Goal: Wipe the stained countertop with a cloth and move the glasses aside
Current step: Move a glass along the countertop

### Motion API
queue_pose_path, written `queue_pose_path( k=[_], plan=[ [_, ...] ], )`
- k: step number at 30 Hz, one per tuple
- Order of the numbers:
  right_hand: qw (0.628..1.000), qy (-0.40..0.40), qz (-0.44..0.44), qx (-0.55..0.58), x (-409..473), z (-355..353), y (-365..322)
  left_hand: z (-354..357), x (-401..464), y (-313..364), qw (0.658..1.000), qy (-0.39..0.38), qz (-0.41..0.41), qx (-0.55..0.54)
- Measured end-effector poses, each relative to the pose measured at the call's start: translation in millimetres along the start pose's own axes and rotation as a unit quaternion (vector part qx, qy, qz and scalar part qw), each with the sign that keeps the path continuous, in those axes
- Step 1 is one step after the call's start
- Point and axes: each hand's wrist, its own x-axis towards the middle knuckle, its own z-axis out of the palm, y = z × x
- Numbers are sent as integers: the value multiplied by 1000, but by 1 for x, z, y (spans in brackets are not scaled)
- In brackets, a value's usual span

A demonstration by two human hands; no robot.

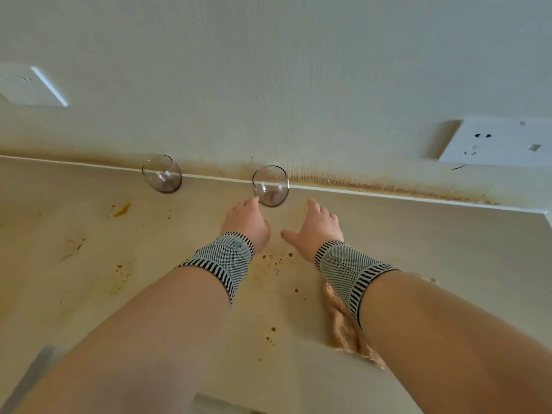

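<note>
Neither grip holds anything: the left hand (245,221) reaches with loosely curled fingers whose tips just touch the near side of a clear, rounded stemless glass (271,186) at the back of the stained beige bench (89,264), and the right hand (317,231) hovers spread open just right of it. A second such glass (162,174) stands well left; the crumpled tan cloth (343,327) lies under the right forearm. Both glasses look thin, light, smooth and breakable, best wrapped gently around the widest belly, not pinched at the rim.
</note>
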Motion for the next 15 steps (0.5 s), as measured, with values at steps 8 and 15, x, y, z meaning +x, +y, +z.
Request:
queue_pose_path(
  k=[8, 15],
  plan=[
    [984, -8, 155, 87, 80, 32, -27, -7, 89, -38, 994, -79, 13, -69],
    [974, 28, 156, 161, 107, 48, -34, 5, 120, -39, 991, -74, 57, -97]
  ],
)
